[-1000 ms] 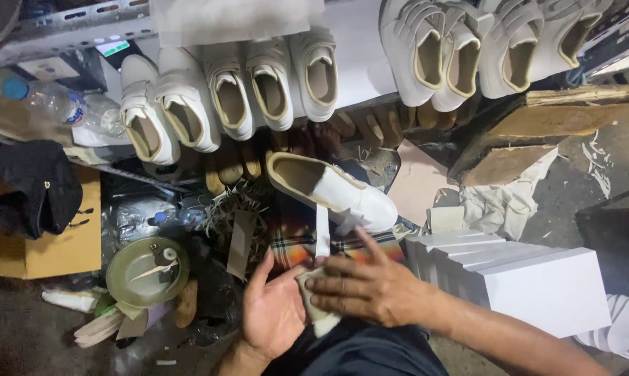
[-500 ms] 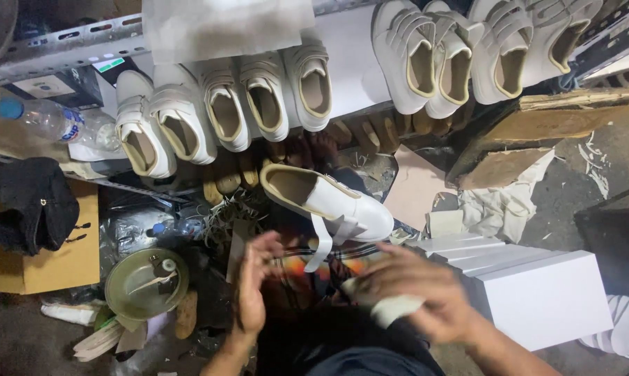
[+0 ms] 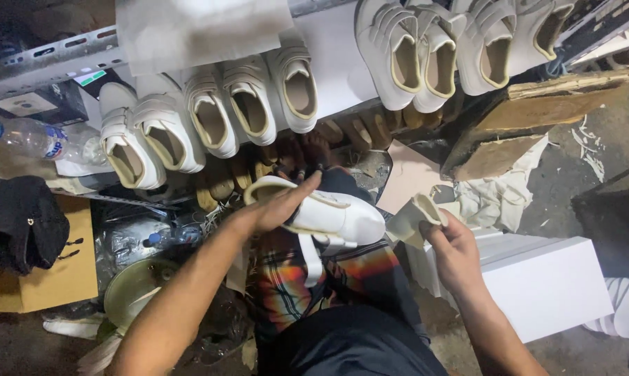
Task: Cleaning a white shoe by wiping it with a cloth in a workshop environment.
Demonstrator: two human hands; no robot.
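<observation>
Shoe (image 3: 328, 212), white, lies on its side across the person's lap, on a plaid cloth (image 3: 307, 278), toe pointing right. A white strap (image 3: 313, 257) hangs loose from its underside, down over the cloth.

Left hand (image 3: 276, 205) rests flat on the shoe's heel end, fingers stretched out and open, palm pressing the opening; not gripping.

Right hand (image 3: 453, 240) is off to the right, apart from the shoe, closed around a pale cream piece (image 3: 415, 216) pinched between thumb and fingers. Piece looks curled or folded; cannot tell what it is made of.

Around them:
- White box (image 3: 551, 285) just right of the right hand, on the floor.
- Row of white strap shoes (image 3: 210, 118) stands on the shelf above, openings facing the camera; a second cluster (image 3: 453, 45) sits further right.
- Brown soles (image 3: 356, 132) are lined up under the shelf row, just behind the lap shoe.
- Plastic bottle (image 3: 29, 139) lies at far left on the shelf.
- Black bag (image 3: 22, 223) sits on cardboard (image 3: 57, 278) at left.
- Green round tin (image 3: 137, 292) below the left forearm, near the floor clutter.
- Wooden board (image 3: 537, 115) and crumpled white rags (image 3: 502, 198) at upper right, well apart from both hands.
</observation>
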